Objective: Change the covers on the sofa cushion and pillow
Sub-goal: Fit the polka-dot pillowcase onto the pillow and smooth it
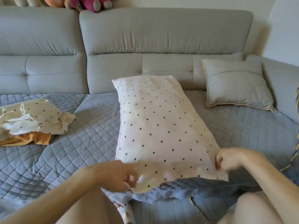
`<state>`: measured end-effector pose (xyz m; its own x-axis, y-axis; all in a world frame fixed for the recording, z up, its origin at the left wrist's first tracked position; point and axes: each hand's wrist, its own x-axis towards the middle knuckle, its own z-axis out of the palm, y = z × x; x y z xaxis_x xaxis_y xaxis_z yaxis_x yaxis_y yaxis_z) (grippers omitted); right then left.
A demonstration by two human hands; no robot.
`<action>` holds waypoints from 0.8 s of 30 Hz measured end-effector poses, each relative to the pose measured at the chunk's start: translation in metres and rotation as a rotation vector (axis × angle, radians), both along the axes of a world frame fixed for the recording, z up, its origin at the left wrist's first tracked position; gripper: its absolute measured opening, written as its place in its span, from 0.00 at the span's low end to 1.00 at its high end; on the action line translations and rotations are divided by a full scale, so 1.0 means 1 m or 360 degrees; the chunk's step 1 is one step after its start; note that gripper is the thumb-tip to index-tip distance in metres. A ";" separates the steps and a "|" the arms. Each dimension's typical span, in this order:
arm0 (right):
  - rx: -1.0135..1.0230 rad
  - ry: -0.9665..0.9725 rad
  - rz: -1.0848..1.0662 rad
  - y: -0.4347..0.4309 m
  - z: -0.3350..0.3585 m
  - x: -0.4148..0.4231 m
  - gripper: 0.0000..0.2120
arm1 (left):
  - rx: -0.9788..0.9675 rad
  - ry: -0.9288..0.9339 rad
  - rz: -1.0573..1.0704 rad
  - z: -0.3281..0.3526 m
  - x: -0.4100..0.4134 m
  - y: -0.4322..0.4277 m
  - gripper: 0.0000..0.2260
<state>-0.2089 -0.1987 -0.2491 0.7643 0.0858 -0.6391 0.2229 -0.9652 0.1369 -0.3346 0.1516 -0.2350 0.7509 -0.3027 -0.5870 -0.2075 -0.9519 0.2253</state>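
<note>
A pillow in a white cover with dark dots [159, 126] lies lengthwise on the sofa seat in front of me. My left hand [120, 177] pinches the near left corner of the cover's loose open end. My right hand [229, 157] grips the near right corner of the same end. A grey square cushion with yellow piping [236, 84] leans against the sofa back at the right. A crumpled cream dotted cover [37, 117] lies at the left on top of an orange cloth [32, 139].
The seat carries a blue quilted mat [90, 131]. The grey sofa backrest [161, 38] runs across the rear, with stuffed toys [95, 3] on top. The sofa's armrest [283, 84] curves round on the right. My knees are at the bottom edge.
</note>
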 end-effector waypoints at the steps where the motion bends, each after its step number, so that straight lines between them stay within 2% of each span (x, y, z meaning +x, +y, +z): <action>1: 0.0037 -0.0033 -0.0015 0.001 0.008 0.006 0.08 | -0.0048 0.0131 0.0026 0.010 0.011 -0.002 0.10; 3: 0.0206 -0.0313 -0.0027 0.004 0.026 0.021 0.13 | -0.0275 0.0173 0.0163 0.029 0.041 0.001 0.09; 4: 0.0303 -0.0539 -0.0031 0.009 0.032 0.030 0.17 | -0.0399 0.0061 0.0248 0.037 0.059 0.004 0.07; 6: 0.0604 -0.0909 -0.0107 0.022 0.038 0.052 0.20 | -0.0518 -0.0364 0.0432 0.050 0.098 0.011 0.07; 7: 0.0773 -0.0956 -0.0144 0.031 0.040 0.066 0.22 | -0.0517 -0.0609 0.0520 0.053 0.122 0.014 0.09; 9: 0.1040 -0.0864 -0.0129 0.053 0.041 0.096 0.30 | -0.0472 -0.0929 0.0675 0.053 0.169 0.018 0.17; 10: 0.1114 -0.0794 -0.0118 0.065 0.039 0.114 0.34 | -0.0423 -0.0965 0.0759 0.050 0.193 0.020 0.22; 11: 0.1133 -0.0747 -0.0110 0.078 0.035 0.132 0.36 | -0.0364 -0.0942 0.0847 0.044 0.218 0.022 0.26; 14: 0.1110 -0.0689 -0.0173 0.118 0.024 0.196 0.35 | -0.0247 -0.0812 0.1043 0.023 0.289 0.033 0.32; 17: 0.1141 -0.0591 -0.0304 0.154 0.025 0.263 0.41 | -0.0355 -0.0751 0.1339 0.019 0.351 0.045 0.33; 21: 0.1126 -0.0506 -0.0473 0.187 0.026 0.349 0.40 | -0.0395 -0.0732 0.1702 0.006 0.412 0.071 0.38; 24: 0.1330 -0.0498 -0.0631 0.203 0.020 0.404 0.36 | -0.0463 -0.0830 0.1863 -0.014 0.458 0.106 0.45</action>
